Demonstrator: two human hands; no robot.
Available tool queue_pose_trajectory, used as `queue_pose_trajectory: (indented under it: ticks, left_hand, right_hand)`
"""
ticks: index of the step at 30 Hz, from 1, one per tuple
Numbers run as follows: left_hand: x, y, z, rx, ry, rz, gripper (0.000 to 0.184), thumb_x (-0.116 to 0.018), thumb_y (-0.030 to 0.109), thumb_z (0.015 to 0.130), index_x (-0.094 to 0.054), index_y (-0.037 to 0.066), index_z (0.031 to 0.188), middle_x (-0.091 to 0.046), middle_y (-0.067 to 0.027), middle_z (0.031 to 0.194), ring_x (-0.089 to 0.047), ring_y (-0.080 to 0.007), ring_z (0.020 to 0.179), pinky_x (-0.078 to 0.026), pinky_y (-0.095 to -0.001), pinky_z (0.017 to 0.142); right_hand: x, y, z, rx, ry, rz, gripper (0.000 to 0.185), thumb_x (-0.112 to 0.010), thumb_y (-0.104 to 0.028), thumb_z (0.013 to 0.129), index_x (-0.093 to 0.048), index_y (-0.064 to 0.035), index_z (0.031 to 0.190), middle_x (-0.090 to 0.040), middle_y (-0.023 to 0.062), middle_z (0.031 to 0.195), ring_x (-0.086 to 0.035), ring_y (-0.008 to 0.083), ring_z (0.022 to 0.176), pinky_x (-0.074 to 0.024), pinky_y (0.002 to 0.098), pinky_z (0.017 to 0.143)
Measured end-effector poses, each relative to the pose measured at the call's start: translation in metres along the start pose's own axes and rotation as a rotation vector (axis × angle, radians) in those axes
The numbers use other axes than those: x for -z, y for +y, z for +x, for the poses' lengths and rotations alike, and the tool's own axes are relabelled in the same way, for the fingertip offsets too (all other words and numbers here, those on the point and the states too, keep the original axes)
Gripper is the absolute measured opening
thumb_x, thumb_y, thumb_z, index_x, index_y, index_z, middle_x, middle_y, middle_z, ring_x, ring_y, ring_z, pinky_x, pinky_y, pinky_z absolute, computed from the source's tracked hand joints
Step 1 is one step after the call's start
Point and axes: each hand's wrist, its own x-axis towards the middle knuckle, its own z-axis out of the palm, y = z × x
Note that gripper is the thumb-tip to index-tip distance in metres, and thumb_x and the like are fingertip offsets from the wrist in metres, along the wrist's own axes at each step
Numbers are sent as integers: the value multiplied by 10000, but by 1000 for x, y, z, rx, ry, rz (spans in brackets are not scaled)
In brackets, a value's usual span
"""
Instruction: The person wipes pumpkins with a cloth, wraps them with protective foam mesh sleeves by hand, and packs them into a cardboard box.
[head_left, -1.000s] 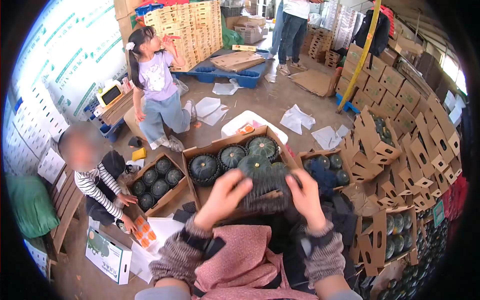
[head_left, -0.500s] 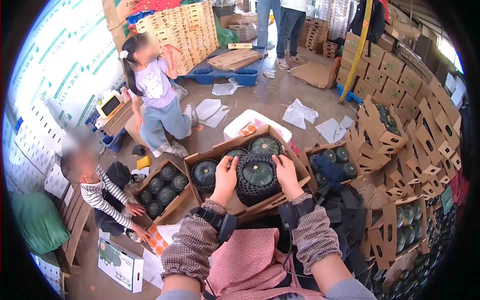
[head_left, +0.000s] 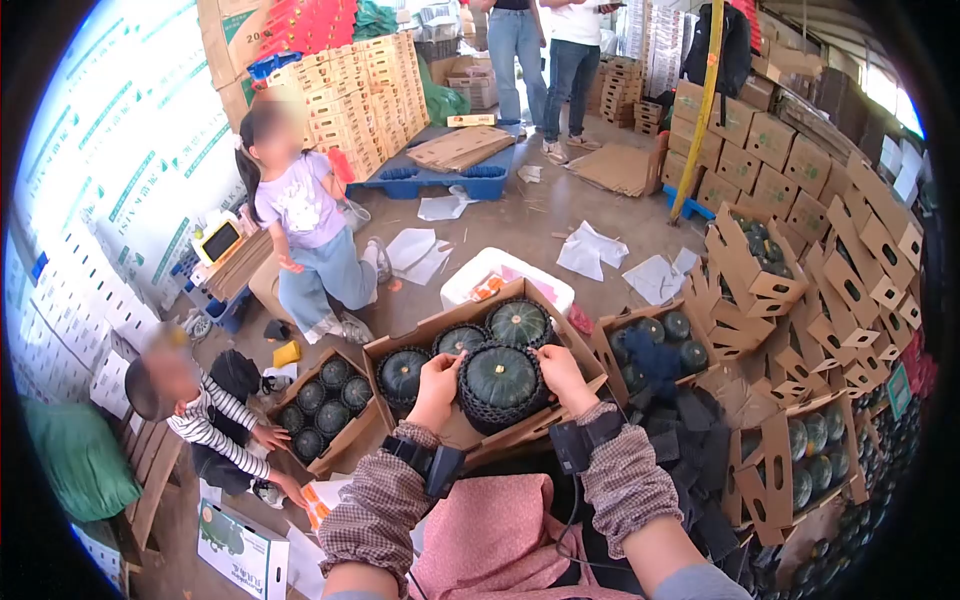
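Note:
A dark green pumpkin (head_left: 501, 374) in a black foam net (head_left: 490, 420) is between my two hands, over the near side of an open cardboard box (head_left: 408, 335). My left hand (head_left: 436, 388) pinches the net's edge at the pumpkin's left. On the opposite side my right hand (head_left: 563, 375) grips the net's edge. The top of the pumpkin and its pale stem are bare. Behind it, several netted pumpkins (head_left: 403, 373) sit in the box. Whether the held pumpkin rests on the box bottom is hidden.
At left, a child's hands (head_left: 270, 437) are beside a second box of pumpkins (head_left: 333, 414). Another child kneels beyond. To the right stand a pumpkin box (head_left: 650, 330), a heap of black nets (head_left: 690, 440) and stacked cartons (head_left: 860, 270). A white tub (head_left: 560, 295) stands behind.
The net has slid down the held pumpkin, baring more of its top. My hands have moved slightly down with its edge. The child at left leans lower.

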Motion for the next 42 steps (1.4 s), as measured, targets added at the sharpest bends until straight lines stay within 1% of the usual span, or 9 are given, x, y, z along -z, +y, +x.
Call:
queue_pose_trajectory:
  ticks: [3,7,11,12,13,15,25,37,42]
  left_hand:
    - [4,2,1,8,7,186,253,-675,219,910,-642,-14,817,-633,-30,729,-522,-71,658,-433,-241,606]
    - [4,2,-4,-339,181,592,265,-656,174,907,-567,10,1094,-628,-108,753,-593,-205,678,-478,-347,655]
    - [-3,32,-18,-614,5,531,355,-618,159,915,-505,89,1244,-619,-173,1004,-608,-281,876,-487,-376,804]
    - [-8,51,-37,-829,-68,796,362,-588,205,929,-507,133,1274,-563,-178,1146,-584,-333,973,-476,-413,884]
    - [-8,57,-42,-921,-222,932,374,-568,289,936,-527,161,1285,-526,-188,1200,-562,-384,1040,-468,-442,923]
    - [-13,62,-50,-833,-364,993,376,-561,338,937,-557,176,1277,-506,-210,1226,-534,-408,1117,-459,-443,947]
    - [-16,68,-41,-416,-412,834,677,-693,508,801,-539,72,1296,-519,-238,1224,-521,-392,1153,-415,-406,1003]
    - [-3,50,-29,-376,-484,724,711,-745,417,811,-484,-10,1315,-511,-206,1287,-479,-284,1231,-355,-352,1054]
    - [-3,49,-27,-370,-488,662,794,-753,487,769,-490,-44,1297,-510,-235,1249,-482,-327,1213,-361,-364,1047]
  right_hand:
    - [0,-8,-7,133,160,-236,336,-591,-357,919,-599,-26,863,-647,202,762,-636,380,667,-510,472,589]
    - [-2,-9,-13,273,335,-383,324,-520,-357,950,-521,-33,937,-641,264,796,-628,459,763,-497,551,676]
    - [-8,-4,-29,325,375,-86,239,-497,-308,969,-476,-71,988,-638,245,776,-608,475,761,-471,565,683]
    - [-4,-16,-45,389,320,-99,180,-481,-264,975,-473,-95,1033,-631,224,831,-607,466,779,-481,548,691]
    - [-8,-17,-53,659,410,-190,153,-490,-174,944,-499,-107,1081,-605,197,912,-617,440,775,-496,523,683]
    - [-8,-21,-72,683,312,-437,255,-502,-92,888,-553,-102,1138,-585,179,952,-599,386,894,-496,461,764]
    - [-3,-25,-59,455,168,-495,325,-480,-96,857,-560,-104,1172,-585,193,1035,-630,422,869,-511,503,773]
    - [-8,-19,-57,490,206,-396,331,-478,-70,844,-595,-79,1153,-591,212,1029,-611,423,918,-494,498,814]
    - [-9,-16,-55,499,225,-379,324,-474,-63,840,-609,-74,1135,-597,217,1015,-611,426,913,-494,498,814]
